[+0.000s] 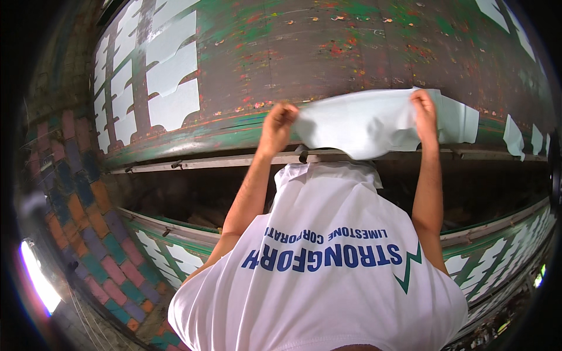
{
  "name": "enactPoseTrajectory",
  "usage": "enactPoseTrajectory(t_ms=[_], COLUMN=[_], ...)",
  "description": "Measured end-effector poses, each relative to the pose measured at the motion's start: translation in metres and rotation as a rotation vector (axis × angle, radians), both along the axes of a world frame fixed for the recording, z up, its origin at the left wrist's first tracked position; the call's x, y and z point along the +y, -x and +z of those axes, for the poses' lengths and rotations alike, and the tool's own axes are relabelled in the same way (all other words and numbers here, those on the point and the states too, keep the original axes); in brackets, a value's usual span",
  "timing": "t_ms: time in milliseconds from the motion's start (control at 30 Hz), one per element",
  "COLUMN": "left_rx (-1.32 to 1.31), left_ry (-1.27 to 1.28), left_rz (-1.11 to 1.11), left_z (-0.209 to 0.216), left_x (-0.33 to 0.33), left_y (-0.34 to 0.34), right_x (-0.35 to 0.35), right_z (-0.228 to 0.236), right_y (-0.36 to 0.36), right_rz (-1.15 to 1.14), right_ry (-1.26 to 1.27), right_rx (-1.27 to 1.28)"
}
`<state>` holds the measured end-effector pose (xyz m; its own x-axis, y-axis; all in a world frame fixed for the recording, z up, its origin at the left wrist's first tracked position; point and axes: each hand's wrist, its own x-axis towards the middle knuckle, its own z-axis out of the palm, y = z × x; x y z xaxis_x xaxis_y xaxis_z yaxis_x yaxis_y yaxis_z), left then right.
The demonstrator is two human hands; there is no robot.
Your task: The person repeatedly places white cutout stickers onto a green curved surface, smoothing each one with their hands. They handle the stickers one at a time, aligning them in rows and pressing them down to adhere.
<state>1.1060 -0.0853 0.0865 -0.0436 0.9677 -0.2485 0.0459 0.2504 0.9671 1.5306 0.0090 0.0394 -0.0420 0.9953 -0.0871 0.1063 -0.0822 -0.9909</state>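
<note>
Between my two hands a white cloth panel (357, 120) with curved cut-outs is stretched over the near edge of a long table. My left hand (278, 126) is closed in a pinch at the panel's left end, slightly smeared by motion. On the right, my right hand (424, 114) grips the panel's upper edge, fingers bent over it. Part of the cloth sags toward me below the table edge. Another flat white piece (459, 120) shows just right of my right hand, partly covered.
The long table (328, 52) is brown with green, red and orange paint stains. Several cut white panels (172, 76) lie flat in rows at its left. A rail (234, 161) runs along its near edge. Behind me stands another table with white pieces (497, 257). Coloured bricks (105, 257) pave the left floor.
</note>
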Motion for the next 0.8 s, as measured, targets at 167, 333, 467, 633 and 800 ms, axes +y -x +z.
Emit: enactPoseTrajectory(t_ms=[167,333,467,633,800], left_rx=[-0.020,0.294,0.457,0.563,0.604], left_ry=[0.094,-0.078,-0.102,-0.282,-0.339], left_rz=[0.317,0.332,0.327,0.281,0.293], left_z=[-0.021,-0.046,-0.053,-0.050,-0.051], left_x=[0.036,0.077,0.095,0.101,0.104], left_y=[0.089,0.126,0.134,0.132,0.128], right_x=[0.019,0.049,0.063,0.066,0.065], right_z=[-0.005,0.011,0.011,0.009,0.007], right_y=[0.099,0.145,0.156,0.157,0.161], right_rz=[0.271,0.332,0.282,0.247,0.218], right_ry=[-0.002,0.011,-0.042,0.016,-0.015], right_rx=[-0.159,-0.414,-0.478,-0.506,-0.545])
